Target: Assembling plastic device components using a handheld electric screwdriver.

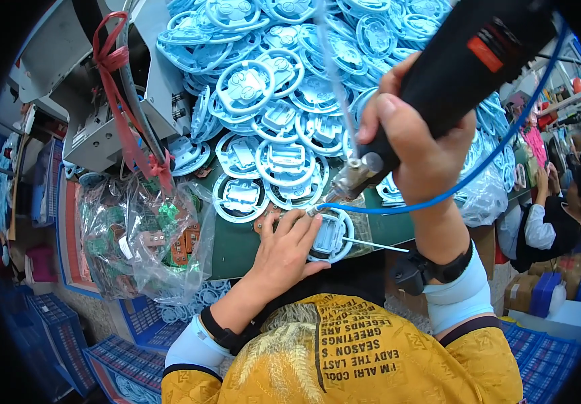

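Black power driver (pixel 468 74) fills the closed grip of the right hand (pixel 428 135), its tip beside the left hand (pixel 285 244), whose fingers lie spread against a blue plastic wheel (pixel 331 236) near the green table's (pixel 225 252) near edge.

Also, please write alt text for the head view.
A person's right hand grips a black tool slanting down toward the left hand, which touches a light blue wheel on a green table. Similar wheels lie heaped beyond; a clear bag lies at left.
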Motion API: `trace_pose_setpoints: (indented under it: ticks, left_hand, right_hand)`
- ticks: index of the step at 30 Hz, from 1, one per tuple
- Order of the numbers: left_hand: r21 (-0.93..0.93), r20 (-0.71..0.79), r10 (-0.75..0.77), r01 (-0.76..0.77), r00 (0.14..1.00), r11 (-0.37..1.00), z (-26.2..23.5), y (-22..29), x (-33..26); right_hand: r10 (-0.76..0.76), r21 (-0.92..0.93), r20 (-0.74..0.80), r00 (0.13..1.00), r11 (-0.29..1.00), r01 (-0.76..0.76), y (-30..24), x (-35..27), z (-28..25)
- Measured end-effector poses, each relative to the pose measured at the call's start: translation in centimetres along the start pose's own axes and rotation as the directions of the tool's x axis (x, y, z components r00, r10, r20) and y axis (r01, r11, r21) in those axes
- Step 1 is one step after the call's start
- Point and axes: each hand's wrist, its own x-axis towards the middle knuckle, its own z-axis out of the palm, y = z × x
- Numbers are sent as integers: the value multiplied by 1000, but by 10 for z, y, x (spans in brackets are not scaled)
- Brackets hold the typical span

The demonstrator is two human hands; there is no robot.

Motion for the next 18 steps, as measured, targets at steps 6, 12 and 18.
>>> trace_pose_setpoints:
  ticks: [6, 12, 18]
  left_hand:
    - [34, 6, -5, 5, 1000, 999, 2, -1, -1]
    - [-15, -89, -64, 62, 994, 998, 21, -6, -16]
    - [-92, -201, -96, 79, 975, 993, 32, -13, -24]
  right_hand:
    - [2, 11, 88, 996, 1000, -3, 0, 5, 1]
    - [-111, 114, 43, 993, 988, 105, -49, 12, -3]
    - [-31, 30, 70, 997, 999, 29, -34, -3, 16]
